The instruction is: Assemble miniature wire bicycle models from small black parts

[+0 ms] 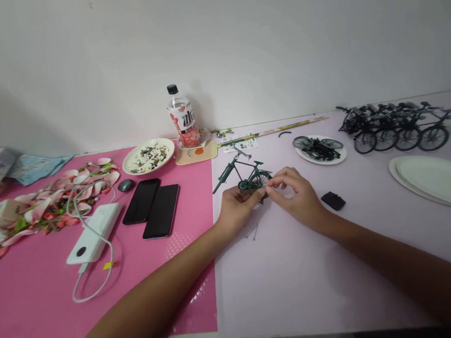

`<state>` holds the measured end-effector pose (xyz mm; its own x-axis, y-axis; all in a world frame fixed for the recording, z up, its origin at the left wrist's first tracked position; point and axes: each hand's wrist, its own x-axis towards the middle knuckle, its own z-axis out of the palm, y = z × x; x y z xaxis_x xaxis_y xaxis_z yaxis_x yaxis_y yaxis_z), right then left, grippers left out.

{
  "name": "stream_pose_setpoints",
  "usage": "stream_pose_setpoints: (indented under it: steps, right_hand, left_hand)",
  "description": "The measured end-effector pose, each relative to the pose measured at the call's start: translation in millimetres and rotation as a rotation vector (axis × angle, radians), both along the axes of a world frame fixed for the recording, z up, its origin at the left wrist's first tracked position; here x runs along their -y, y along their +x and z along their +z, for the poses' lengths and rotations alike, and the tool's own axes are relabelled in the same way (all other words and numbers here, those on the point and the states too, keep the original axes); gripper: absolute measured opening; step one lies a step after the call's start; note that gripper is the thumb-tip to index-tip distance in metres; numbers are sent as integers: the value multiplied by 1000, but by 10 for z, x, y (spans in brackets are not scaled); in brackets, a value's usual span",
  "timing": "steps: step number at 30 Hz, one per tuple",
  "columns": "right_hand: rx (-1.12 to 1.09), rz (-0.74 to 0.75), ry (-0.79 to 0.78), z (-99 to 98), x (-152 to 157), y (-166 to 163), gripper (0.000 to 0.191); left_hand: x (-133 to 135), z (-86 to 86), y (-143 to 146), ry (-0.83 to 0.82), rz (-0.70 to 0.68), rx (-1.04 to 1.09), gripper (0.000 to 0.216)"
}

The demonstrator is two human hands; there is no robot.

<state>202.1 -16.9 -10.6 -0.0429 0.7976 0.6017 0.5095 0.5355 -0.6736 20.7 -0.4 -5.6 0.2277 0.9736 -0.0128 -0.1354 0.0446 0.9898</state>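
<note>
A dark green model bicycle (246, 173) is held up over the pale lilac part of the table. Its rear wheel is fitted, while the front fork points down to the left with no wheel on it. My left hand (235, 206) grips the bicycle low down by the pedals and rear wheel. At that wheel's hub, the fingertips of my right hand (296, 194) are pinched together; whatever they hold is too small to make out. Two thin metal pins (253, 233) lie on the table below my left hand.
Finished-looking model bicycles (398, 124) stand in a row at the back right. A white plate (343, 157) bears black parts and wheels. Larger white plates (444, 178) lie at right. Left are two phones (161, 213), a power bank (95, 234), a bowl (128, 166) and a bottle (184, 119).
</note>
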Motion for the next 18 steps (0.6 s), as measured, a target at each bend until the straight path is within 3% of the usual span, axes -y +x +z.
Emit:
stream_pose_setpoints:
  steps: [5, 9, 13, 18]
  right_hand:
    - [-17, 17, -45, 28, 14, -7, 9]
    - [47, -25, 37, 80, -67, 104, 11]
    - [295, -183, 109, 68, -245, 354, 14]
    - [634, -258, -93, 3, -356, 634, 27]
  left_hand:
    - [-14, -8, -1, -4, 28, -28, 36]
    - [-12, 10, 17, -23, 31, 28, 35]
    - [-19, 32, 22, -49, 87, 9, 34]
    - [-46, 67, 0, -45, 182, 46, 31]
